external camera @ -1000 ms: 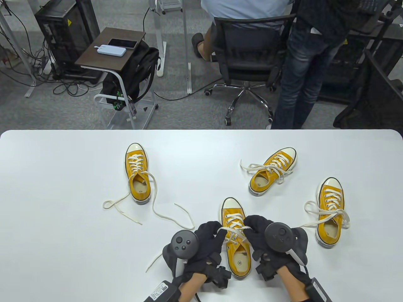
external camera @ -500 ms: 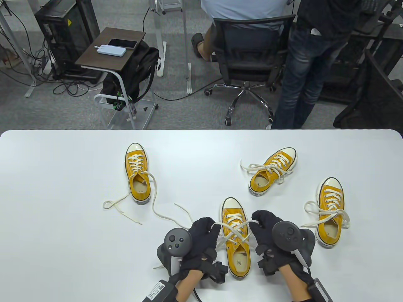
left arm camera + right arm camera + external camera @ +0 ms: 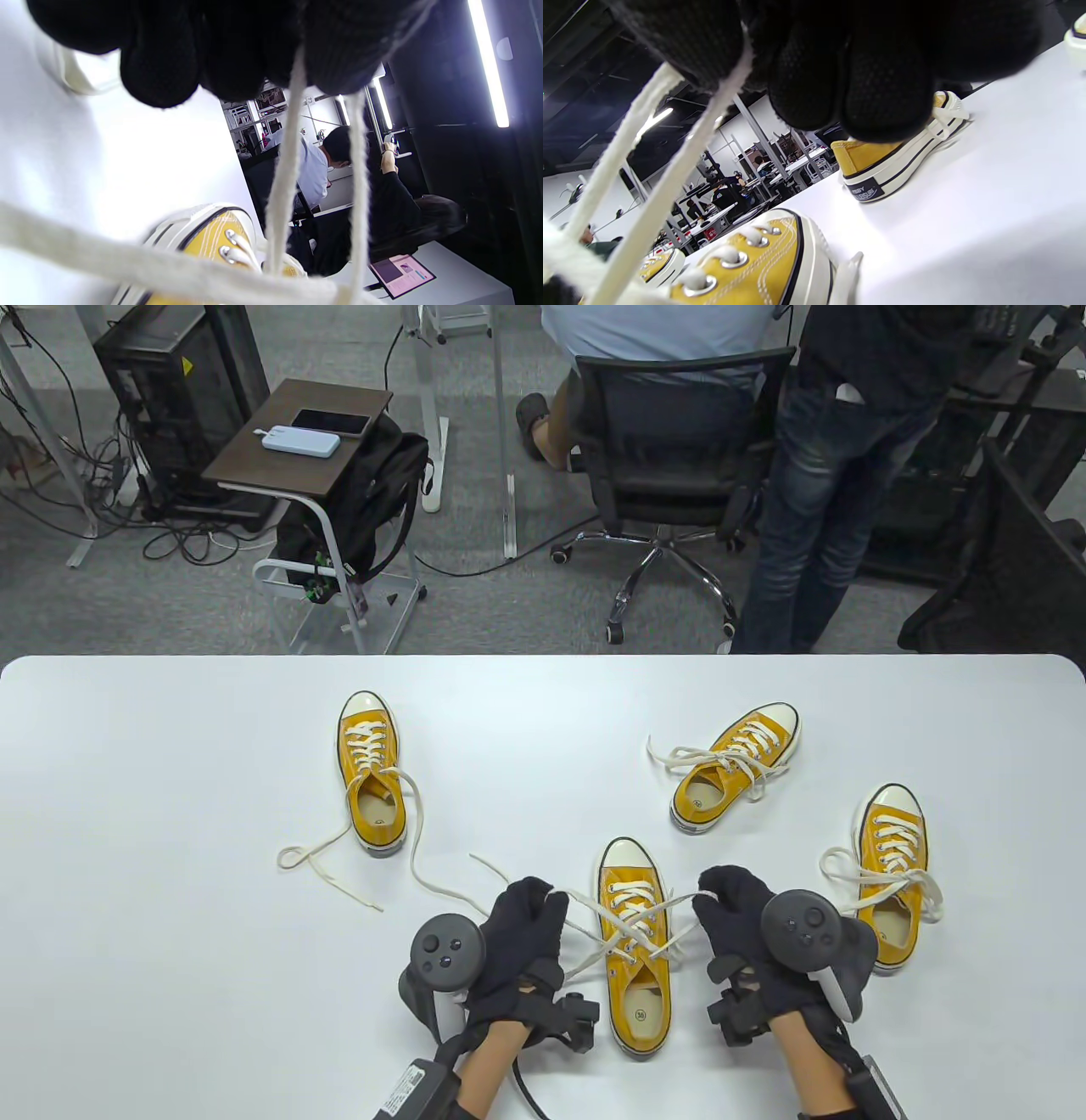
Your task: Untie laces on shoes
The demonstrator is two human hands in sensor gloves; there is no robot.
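Observation:
Several yellow canvas sneakers with cream laces lie on the white table (image 3: 127, 814). The near middle sneaker (image 3: 634, 950) lies between my hands, toe away from me. My left hand (image 3: 530, 912) pinches a lace loop (image 3: 581, 909) on the shoe's left side; the lace hangs from my fingers in the left wrist view (image 3: 288, 169). My right hand (image 3: 730, 899) pinches the lace (image 3: 679, 899) on the shoe's right side, seen as two strands in the right wrist view (image 3: 666, 186). Both laces run taut, crossing over the shoe's tongue.
A sneaker (image 3: 370, 772) at the back left has loose laces trailing over the table. Two more sneakers lie to the right, one tilted (image 3: 736, 763), one (image 3: 889, 874) with a tied bow beside my right hand. People and an office chair (image 3: 670, 458) are beyond the table's far edge.
Both hands have moved apart, left hand to the left and right hand to the right, pulling the laces of the near sneaker outward. The knot has loosened into long crossing strands.

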